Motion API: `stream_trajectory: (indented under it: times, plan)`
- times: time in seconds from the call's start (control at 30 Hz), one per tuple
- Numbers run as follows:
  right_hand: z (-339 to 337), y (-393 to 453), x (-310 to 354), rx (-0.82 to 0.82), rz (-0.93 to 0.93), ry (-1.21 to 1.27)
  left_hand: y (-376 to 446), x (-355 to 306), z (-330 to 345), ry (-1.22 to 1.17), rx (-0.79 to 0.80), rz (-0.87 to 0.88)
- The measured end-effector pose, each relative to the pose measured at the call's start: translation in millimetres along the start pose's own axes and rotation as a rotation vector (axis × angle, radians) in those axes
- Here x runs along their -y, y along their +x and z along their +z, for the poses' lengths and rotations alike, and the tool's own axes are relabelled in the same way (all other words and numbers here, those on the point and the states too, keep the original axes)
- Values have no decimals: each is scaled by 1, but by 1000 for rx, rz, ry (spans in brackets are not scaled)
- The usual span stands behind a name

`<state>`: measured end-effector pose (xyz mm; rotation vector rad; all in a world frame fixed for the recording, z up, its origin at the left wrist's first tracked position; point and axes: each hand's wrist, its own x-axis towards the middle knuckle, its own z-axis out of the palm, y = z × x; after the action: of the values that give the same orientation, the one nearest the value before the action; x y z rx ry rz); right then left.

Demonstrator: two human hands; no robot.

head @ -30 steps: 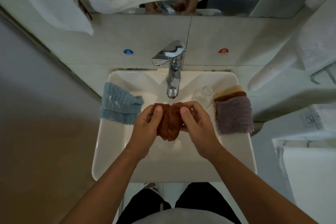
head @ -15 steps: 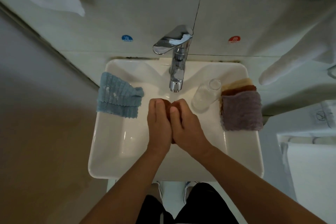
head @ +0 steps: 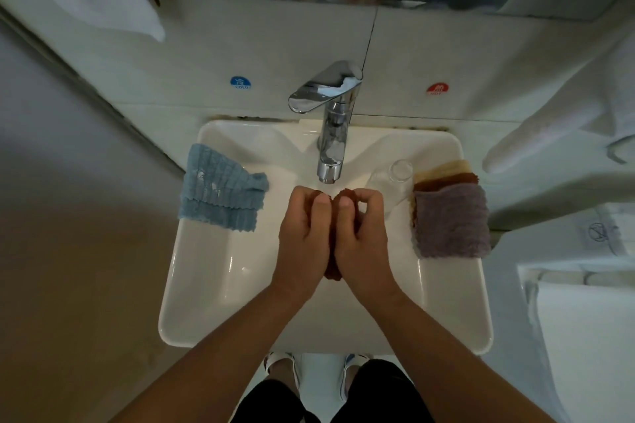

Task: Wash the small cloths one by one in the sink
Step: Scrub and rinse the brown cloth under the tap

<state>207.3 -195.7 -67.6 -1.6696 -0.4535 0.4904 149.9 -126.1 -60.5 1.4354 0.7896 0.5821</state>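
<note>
A rust-brown small cloth (head: 332,272) is bunched between my two hands over the white sink (head: 220,285), just below the spout of the chrome tap (head: 331,134). My left hand (head: 302,237) and my right hand (head: 360,237) are pressed side by side, fingers curled round the cloth, so that only its top and lower tip show. A blue cloth (head: 220,192) hangs over the sink's left rim. A purple cloth (head: 452,221) lies on the right rim on top of a brown and a cream one (head: 441,166).
A clear glass (head: 391,182) lies tilted inside the sink beside the cloth stack. White towels (head: 549,120) hang at the right and along the top. Cold and hot stickers mark the wall tiles. A grey wall stands close on the left.
My hands have closed together, squeezing the brown cloth from a spread bundle into a tight wad between them. The other cloths and the glass stay where they were.
</note>
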Motion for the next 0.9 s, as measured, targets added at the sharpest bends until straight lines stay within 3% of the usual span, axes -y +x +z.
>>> stream_trajectory:
  times: [0.17,0.27,0.5,0.7,0.9]
  plan:
    - [1,-22,3,-12,-141,10,-12,11,-6,-7,50,-72]
    - [-6,-21,3,-53,-49,74,-24,16,-4,-19,172,-139]
    - [-11,-8,11,-99,-39,77,-18,5,6,-76,-81,-106]
    - [-17,-13,5,180,-233,-181,9,0,9,-151,-174,-232]
    - [-10,1,-3,38,-28,-106,-10,8,16,-161,-104,-315]
